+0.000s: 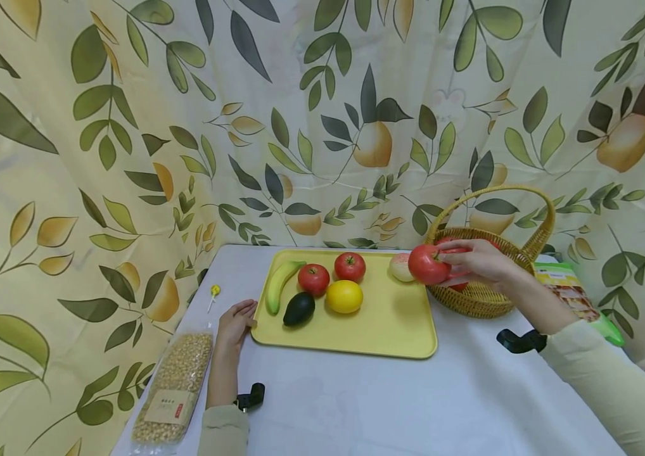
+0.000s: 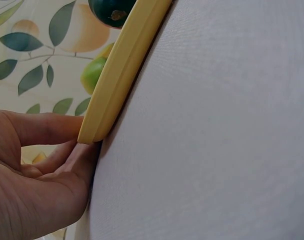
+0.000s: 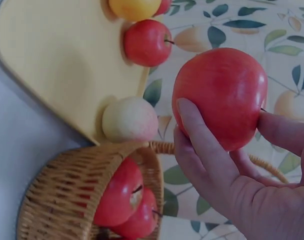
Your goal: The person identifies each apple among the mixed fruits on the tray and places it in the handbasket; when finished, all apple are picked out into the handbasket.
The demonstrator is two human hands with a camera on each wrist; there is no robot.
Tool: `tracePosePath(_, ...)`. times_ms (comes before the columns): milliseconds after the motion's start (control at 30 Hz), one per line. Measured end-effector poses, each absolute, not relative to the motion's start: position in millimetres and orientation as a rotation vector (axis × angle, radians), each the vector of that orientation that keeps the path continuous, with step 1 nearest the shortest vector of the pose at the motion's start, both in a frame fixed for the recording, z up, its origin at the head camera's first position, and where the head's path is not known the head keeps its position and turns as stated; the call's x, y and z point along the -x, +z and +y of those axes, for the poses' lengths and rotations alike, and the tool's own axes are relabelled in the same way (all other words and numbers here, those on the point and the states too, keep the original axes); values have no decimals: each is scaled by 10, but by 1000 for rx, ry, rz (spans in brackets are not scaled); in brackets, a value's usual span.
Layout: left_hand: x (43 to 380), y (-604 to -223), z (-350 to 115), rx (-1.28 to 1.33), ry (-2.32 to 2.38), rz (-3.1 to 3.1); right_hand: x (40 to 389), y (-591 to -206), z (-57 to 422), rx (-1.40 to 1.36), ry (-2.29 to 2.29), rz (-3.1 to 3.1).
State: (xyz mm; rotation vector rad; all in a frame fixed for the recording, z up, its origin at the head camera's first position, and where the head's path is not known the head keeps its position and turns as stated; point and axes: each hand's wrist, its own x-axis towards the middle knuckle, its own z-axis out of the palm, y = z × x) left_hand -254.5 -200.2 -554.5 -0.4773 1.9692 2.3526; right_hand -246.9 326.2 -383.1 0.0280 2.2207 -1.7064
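Note:
My right hand (image 1: pixel 481 263) holds a red apple (image 1: pixel 429 264) in its curled fingers, raised by the rim of a wicker basket (image 1: pixel 471 307). More red apples (image 3: pixel 123 192) lie inside the basket, as the right wrist view shows. At the near left corner of a yellow tray (image 1: pixel 382 332), my left hand (image 1: pixel 237 324) pinches the edge. On the tray are a banana (image 1: pixel 280 285), two red apples (image 1: pixel 313 279), a lemon (image 1: pixel 344 296), a dark avocado (image 1: pixel 299 309) and a pale pinkish peach (image 1: pixel 401 267), partly covered by the held apple.
Left of the tray lie a yellow lollipop (image 1: pixel 215 291) and a clear bag of pale beans or grains (image 1: pixel 173 370). A green printed packet (image 1: pixel 576 294) sits behind my right forearm. A leaf-patterned curtain (image 1: pixel 322 126) hangs behind the white-covered table (image 1: pixel 351 405).

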Motion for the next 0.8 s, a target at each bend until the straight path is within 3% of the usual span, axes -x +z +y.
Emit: tracePosePath(800, 2529, -5543, -2005, 474, 2333, 1959, 2555, -3848, 3841, -113, -1672, 2221)
